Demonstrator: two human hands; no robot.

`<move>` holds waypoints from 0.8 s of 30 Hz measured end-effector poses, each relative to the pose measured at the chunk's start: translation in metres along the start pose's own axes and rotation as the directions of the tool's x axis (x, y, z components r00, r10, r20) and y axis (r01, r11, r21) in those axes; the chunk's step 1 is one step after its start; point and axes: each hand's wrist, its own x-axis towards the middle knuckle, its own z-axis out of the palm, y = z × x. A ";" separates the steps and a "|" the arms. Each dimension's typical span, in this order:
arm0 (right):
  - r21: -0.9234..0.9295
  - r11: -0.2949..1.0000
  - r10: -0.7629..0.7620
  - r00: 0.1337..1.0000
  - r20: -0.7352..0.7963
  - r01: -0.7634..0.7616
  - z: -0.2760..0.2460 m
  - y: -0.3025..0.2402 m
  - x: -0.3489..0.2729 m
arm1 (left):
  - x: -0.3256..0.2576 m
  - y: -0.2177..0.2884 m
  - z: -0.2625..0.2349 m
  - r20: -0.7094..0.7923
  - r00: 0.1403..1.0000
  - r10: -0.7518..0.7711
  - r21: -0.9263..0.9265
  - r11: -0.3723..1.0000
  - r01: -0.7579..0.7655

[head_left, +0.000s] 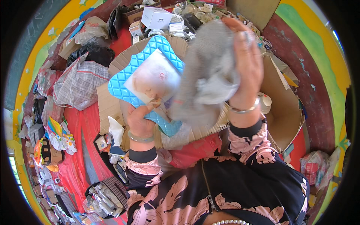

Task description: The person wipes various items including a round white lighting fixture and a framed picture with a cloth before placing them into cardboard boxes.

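My left hand (140,120) is closed, thumb and fingers pinching the lower edge of a bright blue picture frame (122,82). Its border has a raised diamond pattern and wavy corners, and a pale photo fills the middle. To the right of it, my right hand (247,65) grips a grey cloth (210,48), smeared by motion, with a whitish patch near the palm. The cloth hangs close to the frame's right side and overlaps it in view; whether they touch I cannot tell. Both things are held above an open cardboard box (109,108).
Another cardboard box (288,123) stands open at the right, a white roll-like thing (265,103) at its inner side. White boxes (156,18) and jars pile up at the back. A checked bag (80,82) lies left, and a basket of small packs (105,198) sits lower left.
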 end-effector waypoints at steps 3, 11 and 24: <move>-0.173 0.965 -0.132 0.933 0.334 0.199 0.005 0.071 0.000 | 0.000 0.002 0.033 0.108 0.994 -0.005 -0.256 0.966 0.032; -0.575 0.641 -0.210 0.837 0.505 0.507 0.023 0.104 -0.016 | -0.003 -0.020 0.030 0.273 0.962 -0.030 -0.140 0.988 0.070; -0.494 0.586 -0.342 0.749 0.568 0.642 0.034 0.098 -0.019 | -0.003 -0.023 0.024 0.186 0.982 -0.042 -0.140 0.988 0.069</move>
